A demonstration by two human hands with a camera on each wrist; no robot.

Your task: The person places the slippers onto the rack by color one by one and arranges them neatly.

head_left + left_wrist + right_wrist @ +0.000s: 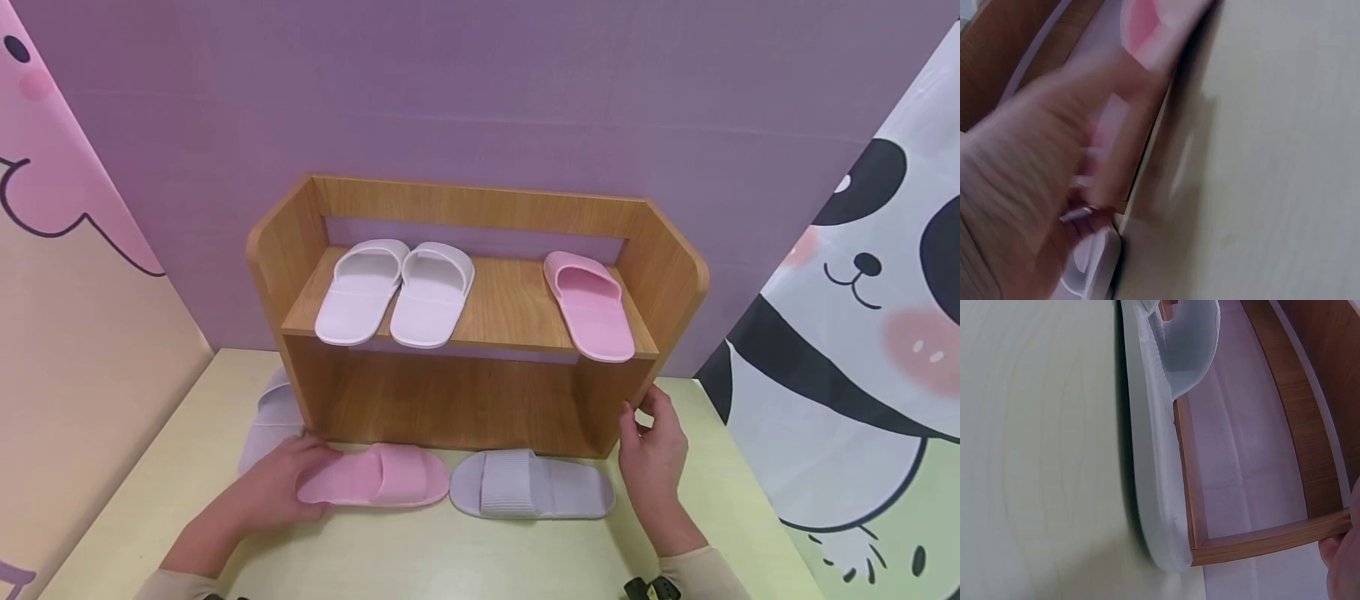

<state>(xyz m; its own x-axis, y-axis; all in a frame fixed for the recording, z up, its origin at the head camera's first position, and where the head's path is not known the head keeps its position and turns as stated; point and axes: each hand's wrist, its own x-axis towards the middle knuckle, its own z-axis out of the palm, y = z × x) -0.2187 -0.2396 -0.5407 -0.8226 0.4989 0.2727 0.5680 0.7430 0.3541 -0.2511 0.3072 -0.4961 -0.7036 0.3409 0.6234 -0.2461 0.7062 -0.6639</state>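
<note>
A pink slipper (401, 479) lies sideways in front of a small wooden rack (502, 300). My left hand (277, 483) holds the slipper's left end between thumb and fingers, close to the rack's lower left corner; that hand is blurred in the left wrist view. My right hand (656, 462) grips the right side panel low down, with the thumb at its front edge; the right wrist view shows just a bit of finger on the wood. A grey slipper (577, 489) lies beside the pink one, between the hands.
Two white slippers (431, 304) stand side by side on the upper shelf's left, and one pink slipper (596, 321) on its right. Another grey slipper (272, 417) is partly hidden left of the rack. A purple wall (480, 100) rises behind.
</note>
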